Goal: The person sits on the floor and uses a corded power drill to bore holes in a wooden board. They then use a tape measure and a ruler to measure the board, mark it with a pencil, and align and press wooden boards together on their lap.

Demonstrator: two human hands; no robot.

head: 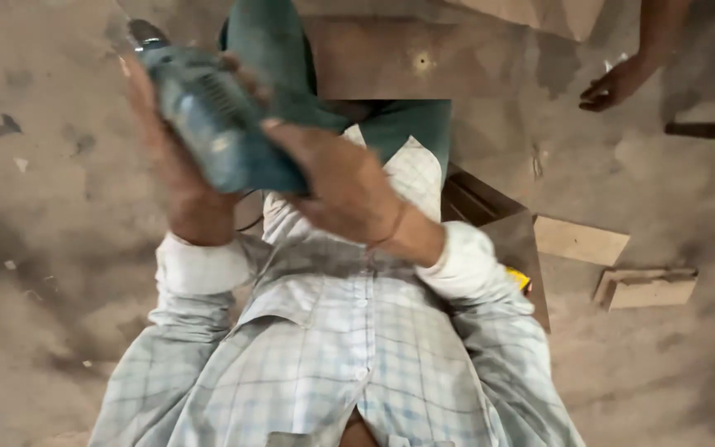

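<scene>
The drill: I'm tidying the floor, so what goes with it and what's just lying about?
In hand: teal power drill, gripped by left hand and right hand.

Lying about: wood offcuts, brown board; another person's hand.

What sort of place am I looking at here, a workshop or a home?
Most likely a rough woodworking site. Both hands, left hand and right hand, hold a blue-green power drill; offcut boards lie on a dusty floor, and a drilled wooden panel sits ahead.

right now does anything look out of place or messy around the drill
Offcut boards and a shallow wooden piece lie scattered on the dusty floor. Both hands, left hand and right hand, hold the blue-green power drill.
</scene>
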